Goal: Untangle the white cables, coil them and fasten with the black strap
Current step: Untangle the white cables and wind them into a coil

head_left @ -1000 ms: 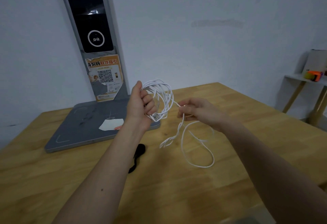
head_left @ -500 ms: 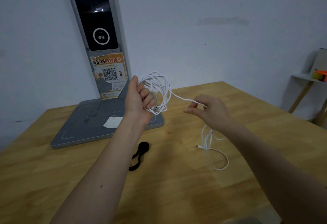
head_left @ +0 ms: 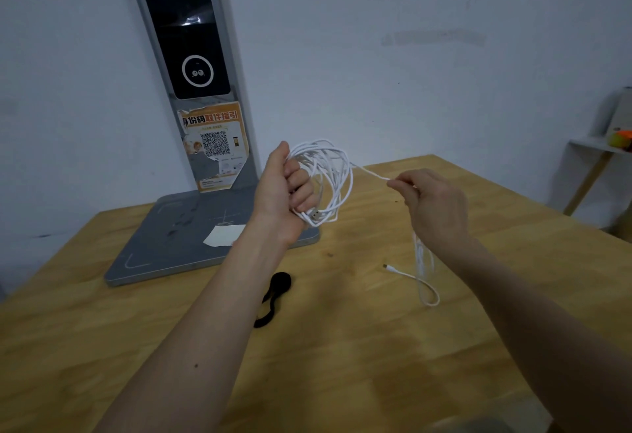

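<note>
My left hand (head_left: 285, 193) grips a coil of white cable (head_left: 337, 176) held up above the table, with several loops and a plug end hanging at the bottom of the coil. A strand runs from the coil rightward to my right hand (head_left: 432, 206), which pinches it between thumb and fingers. The loose tail (head_left: 422, 271) hangs below my right hand and its end lies on the wooden table (head_left: 342, 347). The black strap (head_left: 275, 297) lies on the table below my left forearm, untouched.
A grey flat base (head_left: 178, 248) with a tall dark-screened column (head_left: 191, 39) and an orange QR sticker stands at the back left against the wall. A white paper scrap (head_left: 224, 235) lies on the base. A small side table (head_left: 595, 159) with colourful items stands far right.
My right hand has moved out to the right, drawing the strand taut from the coil. The dangling tail has shortened and shifted right.
</note>
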